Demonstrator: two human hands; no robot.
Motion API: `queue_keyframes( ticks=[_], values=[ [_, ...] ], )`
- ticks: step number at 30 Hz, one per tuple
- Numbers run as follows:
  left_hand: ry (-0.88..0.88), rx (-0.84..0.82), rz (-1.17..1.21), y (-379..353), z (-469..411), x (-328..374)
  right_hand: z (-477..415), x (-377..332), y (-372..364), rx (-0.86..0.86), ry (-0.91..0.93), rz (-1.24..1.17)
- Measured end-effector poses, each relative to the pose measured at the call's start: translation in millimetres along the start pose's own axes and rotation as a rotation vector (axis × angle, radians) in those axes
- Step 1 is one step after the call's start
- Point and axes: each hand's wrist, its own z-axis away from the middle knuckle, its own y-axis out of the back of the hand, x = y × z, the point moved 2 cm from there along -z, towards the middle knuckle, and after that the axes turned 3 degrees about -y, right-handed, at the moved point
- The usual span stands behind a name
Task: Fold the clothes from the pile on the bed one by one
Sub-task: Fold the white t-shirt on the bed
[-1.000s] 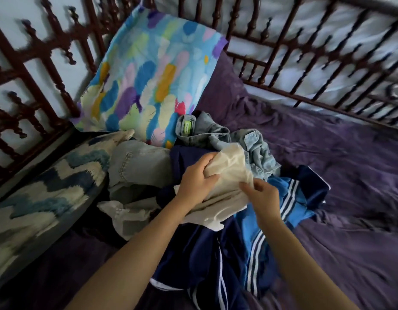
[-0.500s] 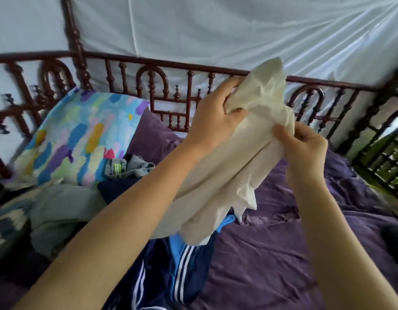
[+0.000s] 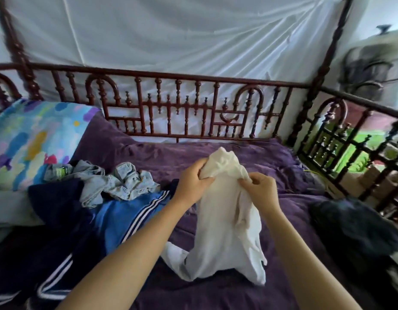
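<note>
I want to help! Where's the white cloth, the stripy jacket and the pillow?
white cloth (image 3: pixel 225 231): head view, hanging middle part.
stripy jacket (image 3: pixel 117 215): head view, bright blue panel.
pillow (image 3: pixel 32 139): head view, colourful front.

**Place:** bedroom in a home.

- **Under your hands:** bed (image 3: pixel 272 157) with a rumpled purple cover.
- **Beyond your hands:** carved dark-wood railing (image 3: pixel 182 113), with white netting (image 3: pixel 171 36) hung behind it.
- **Just left of your left hand (image 3: pixel 193 182):** loose pile of clothes (image 3: pixel 122 193); further left, a bright patterned pillow (image 3: pixel 32 135).
- **Up and right of your right hand (image 3: pixel 264 191):** blurred shape like a standing fan (image 3: pixel 368 63).
- **Between your hands:** white garment (image 3: pixel 227 231), gripped by both.
</note>
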Motion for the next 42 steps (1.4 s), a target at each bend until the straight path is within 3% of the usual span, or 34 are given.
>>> queue_keyframes(
  ticks=[10,18,27,36,42],
  values=[
    [-0.143,0.085,0.027,33.6,0.2,55.2,12.6,-47.8,21.2,0.048,0.125,-0.077],
    [0.043,0.138,0.223,91.0,19.4,35.9,24.1,-69.4,-0.8,0.036,0.098,-0.109],
    [0.101,0.246,0.442,153.2,15.2,45.4,24.9,-105.1,-24.9,-0.068,0.128,-0.193],
    [-0.033,0.207,0.176,176.2,-8.8,70.8,-7.0,-127.2,-11.6,-0.009,0.157,-0.241],
    [0.033,0.103,0.121,167.4,-28.0,60.0,-38.9,-145.7,8.5,0.047,0.185,-0.237]
  ],
)
